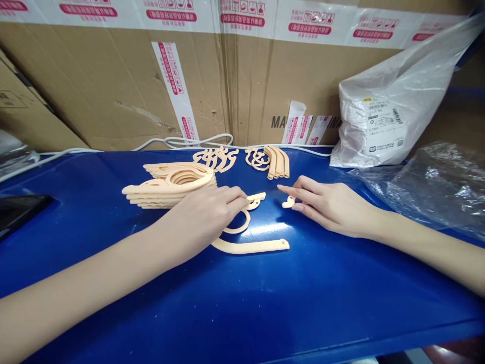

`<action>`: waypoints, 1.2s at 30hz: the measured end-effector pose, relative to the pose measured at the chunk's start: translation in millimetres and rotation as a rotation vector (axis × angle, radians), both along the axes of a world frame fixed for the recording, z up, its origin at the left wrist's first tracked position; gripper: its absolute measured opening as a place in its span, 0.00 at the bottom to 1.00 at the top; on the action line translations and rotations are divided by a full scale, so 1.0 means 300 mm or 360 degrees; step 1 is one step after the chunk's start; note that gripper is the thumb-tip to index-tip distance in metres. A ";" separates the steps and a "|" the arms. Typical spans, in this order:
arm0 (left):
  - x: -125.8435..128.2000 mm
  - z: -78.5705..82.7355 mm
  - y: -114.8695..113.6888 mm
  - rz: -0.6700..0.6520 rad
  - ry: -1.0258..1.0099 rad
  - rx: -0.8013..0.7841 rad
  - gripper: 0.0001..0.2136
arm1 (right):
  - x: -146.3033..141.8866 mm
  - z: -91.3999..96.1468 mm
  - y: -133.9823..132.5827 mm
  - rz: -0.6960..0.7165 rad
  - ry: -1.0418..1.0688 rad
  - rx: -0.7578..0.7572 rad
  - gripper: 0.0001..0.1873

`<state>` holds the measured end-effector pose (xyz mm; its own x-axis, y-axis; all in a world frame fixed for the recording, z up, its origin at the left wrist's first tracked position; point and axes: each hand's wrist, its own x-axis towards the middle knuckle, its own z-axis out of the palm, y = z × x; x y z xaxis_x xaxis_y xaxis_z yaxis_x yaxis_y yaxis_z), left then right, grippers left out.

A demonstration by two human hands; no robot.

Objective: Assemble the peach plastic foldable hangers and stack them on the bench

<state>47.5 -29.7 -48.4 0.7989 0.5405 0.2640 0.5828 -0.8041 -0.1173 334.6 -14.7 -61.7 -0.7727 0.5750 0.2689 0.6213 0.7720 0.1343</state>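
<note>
My left hand is closed on a cream plastic hanger. One long curved arm of it shows below the hand, with a small hole at its tip. A ring-shaped part and a short flat piece with a hole stick out past my fingertips; the rest lies under the hand. My right hand pinches a small curved cream plastic piece between its fingers and thumb, apart from the hanger. Beyond my left hand lies a stack of cream hangers.
Loose cream hooks and curved arm pieces lie at the back of the blue table. A white cable runs before a cardboard box. A white bag, clear plastic and a dark device flank them.
</note>
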 end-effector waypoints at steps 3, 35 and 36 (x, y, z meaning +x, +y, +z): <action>0.018 0.003 -0.024 -0.0071 -0.0172 -0.0080 0.13 | -0.004 0.006 0.000 -0.0002 0.0030 -0.0034 0.23; 0.056 -0.063 -0.031 -0.0104 -0.0360 -0.0587 0.11 | -0.046 0.019 -0.062 -0.0193 0.0178 -0.0201 0.25; 0.056 -0.063 -0.032 -0.0114 -0.0366 -0.0574 0.11 | -0.048 0.017 -0.062 -0.0156 0.0164 -0.0246 0.24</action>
<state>64.2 -39.3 -67.2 0.7800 0.5762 0.2441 0.5024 -0.8091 0.3049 320.1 -33.2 -56.4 -0.6840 0.6866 0.2464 0.6988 0.7137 -0.0490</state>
